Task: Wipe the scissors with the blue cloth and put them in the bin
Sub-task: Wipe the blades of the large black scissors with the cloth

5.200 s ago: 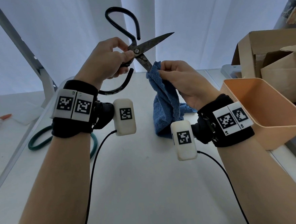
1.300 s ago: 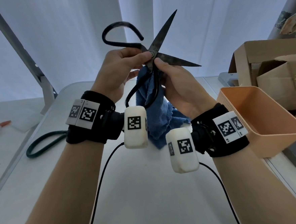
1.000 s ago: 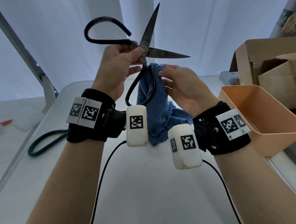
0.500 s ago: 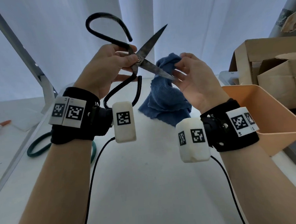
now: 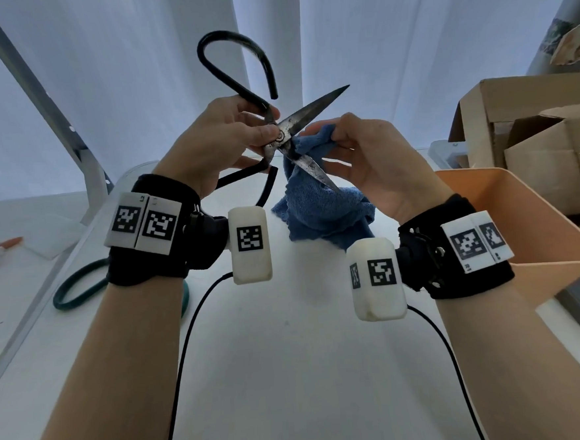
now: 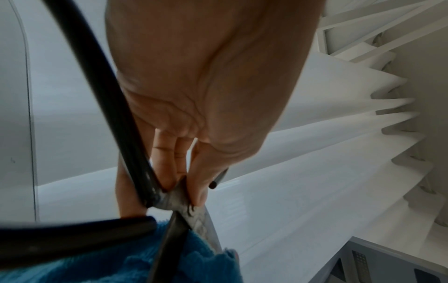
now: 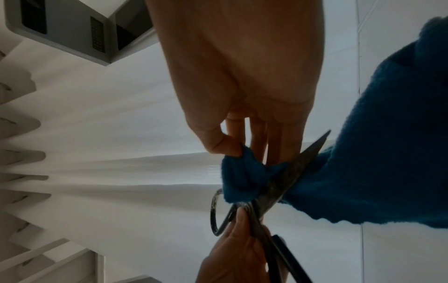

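Observation:
Large black-handled scissors point(image 5: 286, 136) are held up over the table with blades spread apart. My left hand point(image 5: 238, 134) pinches them at the pivot point(image 6: 174, 199), thumb on the metal. My right hand point(image 5: 355, 143) grips a fold of the blue cloth point(image 5: 318, 197) and presses it against the lower blade close to the pivot point(image 7: 244, 178). The rest of the cloth hangs down to the table. The orange bin point(image 5: 536, 223) stands at the right, just beyond my right wrist.
Open cardboard boxes point(image 5: 523, 134) stand behind the bin. A green loop of cord point(image 5: 77, 289) lies on the white table point(image 5: 292, 374) at left, beside a metal frame leg point(image 5: 85, 165). Black wrist-camera cables trail across the table toward me.
The scissors have been turned several times in my left hand. In the last half second my right hand slid the cloth from the lower blade's tip up toward the pivot.

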`<move>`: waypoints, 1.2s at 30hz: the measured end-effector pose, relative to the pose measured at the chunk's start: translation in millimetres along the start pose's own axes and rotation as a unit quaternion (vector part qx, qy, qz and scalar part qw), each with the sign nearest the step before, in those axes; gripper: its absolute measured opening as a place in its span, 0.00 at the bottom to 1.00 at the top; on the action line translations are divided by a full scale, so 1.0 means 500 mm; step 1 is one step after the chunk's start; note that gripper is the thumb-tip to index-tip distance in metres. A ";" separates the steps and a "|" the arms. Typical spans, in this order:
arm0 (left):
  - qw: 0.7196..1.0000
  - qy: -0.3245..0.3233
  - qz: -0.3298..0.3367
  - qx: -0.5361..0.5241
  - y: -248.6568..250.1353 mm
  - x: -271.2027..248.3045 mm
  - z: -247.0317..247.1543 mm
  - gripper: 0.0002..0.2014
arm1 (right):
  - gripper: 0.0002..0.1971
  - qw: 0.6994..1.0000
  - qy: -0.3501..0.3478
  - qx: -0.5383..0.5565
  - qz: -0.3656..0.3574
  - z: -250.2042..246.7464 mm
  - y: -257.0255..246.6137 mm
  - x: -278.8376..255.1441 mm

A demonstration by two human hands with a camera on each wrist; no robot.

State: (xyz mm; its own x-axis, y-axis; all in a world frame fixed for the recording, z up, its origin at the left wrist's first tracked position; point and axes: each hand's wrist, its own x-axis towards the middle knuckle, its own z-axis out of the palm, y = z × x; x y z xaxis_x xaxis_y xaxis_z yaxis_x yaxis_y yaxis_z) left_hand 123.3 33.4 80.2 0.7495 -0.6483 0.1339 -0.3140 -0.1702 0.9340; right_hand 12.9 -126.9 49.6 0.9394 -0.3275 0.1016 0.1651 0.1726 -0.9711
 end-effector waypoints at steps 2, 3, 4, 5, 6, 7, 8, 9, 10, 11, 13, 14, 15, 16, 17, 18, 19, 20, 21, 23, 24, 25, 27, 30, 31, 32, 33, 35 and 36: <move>1.000 0.005 -0.001 0.002 0.000 0.001 -0.001 0.09 | 0.16 1.000 -0.003 -0.010 -0.004 0.000 0.003 -0.001; 1.000 0.007 -0.001 0.003 -0.001 0.001 -0.001 0.09 | 0.18 1.000 0.001 -0.008 -0.001 -0.001 0.004 -0.001; 1.000 0.009 -0.001 0.003 -0.002 0.002 -0.001 0.09 | 0.18 1.000 0.009 -0.003 0.003 -0.002 0.004 0.000; 1.000 0.011 -0.002 0.003 -0.003 0.002 -0.002 0.09 | 0.17 1.000 0.016 0.002 0.004 -0.002 0.005 0.001; 1.000 0.012 -0.002 0.003 -0.003 0.003 -0.001 0.09 | 0.14 1.000 0.020 0.005 0.004 -0.001 0.006 0.002; 1.000 0.013 -0.002 0.004 -0.004 0.004 -0.001 0.09 | 0.11 1.000 0.019 0.002 0.003 0.000 0.008 0.004; 1.000 0.014 -0.002 0.006 -0.005 0.005 0.000 0.09 | 0.09 1.000 0.014 -0.002 0.001 0.002 0.009 0.004; 1.000 0.014 -0.002 0.009 -0.005 0.006 0.001 0.10 | 0.06 1.000 0.008 -0.009 0.001 0.006 0.011 0.005; 1.000 0.014 -0.001 0.014 -0.006 0.007 0.002 0.10 | 0.05 1.000 0.002 -0.016 0.000 0.010 0.012 0.004; 1.000 0.013 0.000 0.019 -0.006 0.007 0.003 0.09 | 0.04 1.000 -0.002 -0.026 -0.001 0.013 0.013 0.003; 1.000 0.010 0.001 0.025 -0.006 0.008 0.004 0.09 | 0.03 0.999 0.001 -0.041 -0.007 0.020 0.014 0.000; 1.000 0.008 0.001 0.026 -0.006 0.008 0.004 0.08 | 0.02 0.999 0.010 -0.043 -0.013 0.021 0.016 0.000; 1.000 0.008 0.001 0.026 -0.006 0.007 0.004 0.08 | 0.01 0.999 0.024 -0.043 -0.018 0.020 0.016 0.001; 1.000 0.008 0.001 0.026 -0.006 0.007 0.003 0.08 | 0.02 0.998 0.041 -0.039 -0.024 0.018 0.016 0.001; 1.000 0.009 0.002 0.024 -0.006 0.007 0.003 0.08 | 0.04 0.997 0.057 -0.037 -0.027 0.014 0.017 0.003; 1.000 0.010 0.003 0.021 -0.006 0.007 0.003 0.09 | 0.05 0.997 0.067 -0.034 -0.025 0.011 0.016 0.004; 1.000 0.012 0.004 0.019 -0.006 0.007 0.003 0.09 | 0.05 0.997 0.073 -0.032 -0.021 0.009 0.015 0.005; 1.000 0.015 0.004 0.020 -0.006 0.007 0.002 0.09 | 0.05 0.997 0.073 -0.029 -0.017 0.010 0.012 0.003; 1.000 0.018 0.003 0.021 -0.006 0.008 0.002 0.10 | 0.05 0.997 0.069 -0.028 -0.013 0.012 0.009 0.001; 0.999 0.025 0.001 0.023 -0.007 0.009 0.002 0.11 | 0.09 0.998 0.062 -0.021 -0.009 0.018 0.005 -0.001; 0.999 0.028 0.001 0.023 -0.007 0.010 0.002 0.11 | 0.14 0.998 0.061 -0.009 -0.006 0.021 0.002 -0.001; 0.999 0.030 0.000 0.022 -0.008 0.010 0.002 0.11 | 0.18 0.998 0.062 0.003 -0.004 0.024 0.002 -0.001; 0.999 0.026 -0.002 0.018 -0.008 0.010 0.001 0.10 | 0.14 0.998 0.064 -0.009 -0.008 0.031 0.009 0.001; 1.000 0.014 0.000 0.025 -0.004 0.007 0.010 0.08 | 0.05 0.995 0.072 -0.062 -0.007 0.036 0.024 0.003; 0.999 0.010 0.002 0.031 -0.003 0.006 0.016 0.08 | 0.09 0.995 0.076 -0.071 0.000 0.036 0.029 0.003; 0.999 0.005 0.004 0.037 -0.001 0.006 0.022 0.08 | 0.12 0.994 0.080 -0.072 0.002 0.035 0.032 0.003; 0.999 0.000 0.006 0.042 0.001 0.006 0.028 0.08 | 0.14 0.994 0.084 -0.072 -0.001 0.034 0.033 0.003; 0.999 -0.005 0.007 0.046 0.004 0.005 0.039 0.08 | 0.16 0.994 0.085 -0.067 0.000 0.032 0.032 0.002; 0.999 -0.006 0.006 0.046 0.004 0.005 0.042 0.09 | 0.17 0.995 0.083 -0.063 0.006 0.030 0.030 0.002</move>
State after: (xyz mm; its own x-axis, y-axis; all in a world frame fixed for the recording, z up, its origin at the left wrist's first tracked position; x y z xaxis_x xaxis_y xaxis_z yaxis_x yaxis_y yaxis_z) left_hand 112.3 15.6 75.5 0.7384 -0.6595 0.1405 -0.3759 -0.2296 0.8978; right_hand 20.7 -110.9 38.1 0.8764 -0.4774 0.0636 0.1062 0.0628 -0.9924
